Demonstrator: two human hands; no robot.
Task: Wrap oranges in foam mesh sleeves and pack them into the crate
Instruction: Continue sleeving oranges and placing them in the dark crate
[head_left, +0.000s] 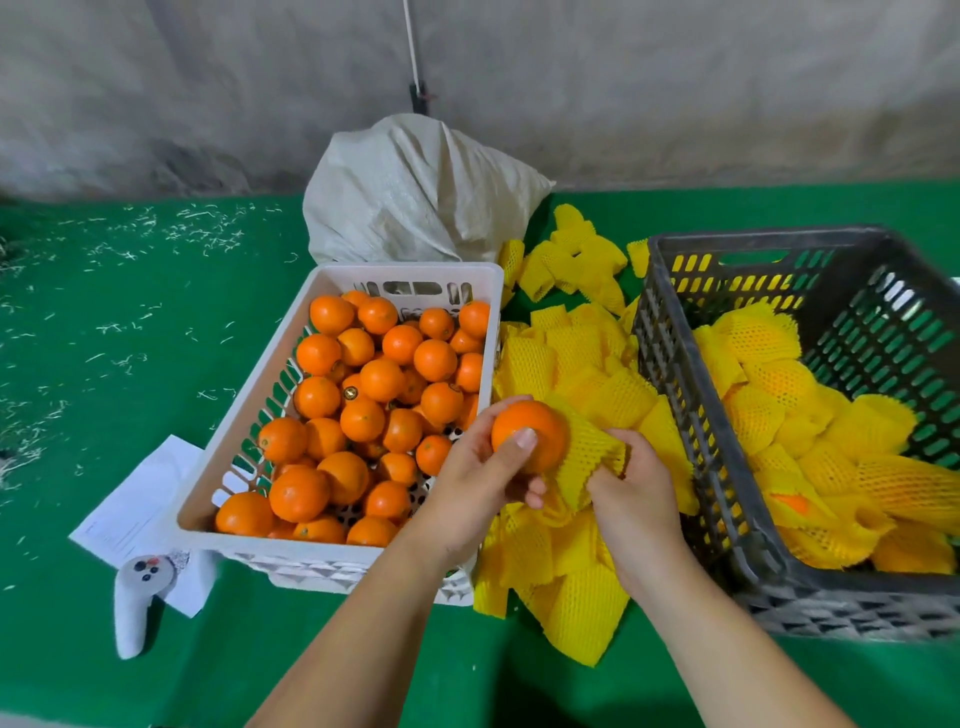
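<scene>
My left hand (480, 475) grips a bare orange (540, 426), thumb across its front. My right hand (636, 499) pinches a yellow foam mesh sleeve (592, 457) whose mouth sits against the orange's right side. Both hands hover between the two crates, above a heap of loose yellow sleeves (576, 364). A white crate (249, 415) on the left holds several unwrapped oranges (382, 379). The dark grey crate (675, 374) on the right holds several sleeve-wrapped oranges (810, 436).
A white woven sack (415, 192) stands behind the white crate. A white handheld controller (137, 597) and a sheet of paper (135, 514) lie at the front left on the green table (104, 322), which carries scattered pale shavings. A grey wall runs behind.
</scene>
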